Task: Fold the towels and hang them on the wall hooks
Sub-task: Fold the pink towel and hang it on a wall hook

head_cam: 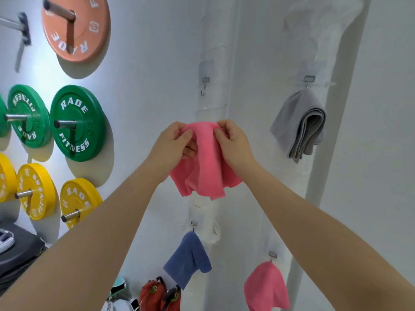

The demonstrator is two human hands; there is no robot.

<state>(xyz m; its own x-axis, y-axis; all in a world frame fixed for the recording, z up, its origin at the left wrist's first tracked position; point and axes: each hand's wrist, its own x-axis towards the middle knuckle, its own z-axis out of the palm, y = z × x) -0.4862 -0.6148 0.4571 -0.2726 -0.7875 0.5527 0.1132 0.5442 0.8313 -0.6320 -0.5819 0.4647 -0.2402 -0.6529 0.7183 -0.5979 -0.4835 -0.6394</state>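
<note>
I have the pink towel [205, 162] bunched and held up against the white wall, below the bare upper hook [204, 84]. My left hand [174, 144] and right hand [234, 143] each keep a curled grip pinching its top edge. Grey towel [298, 124], blue towel [188, 259] and a second pink one [266, 287] hang on neighbouring hooks.

White wall [157, 63] carries hooks: upper-left hook [204, 85] bare; grey towel [301, 124], blue towel [188, 259], pink towel [267, 286] each hanging from own hook.
</note>
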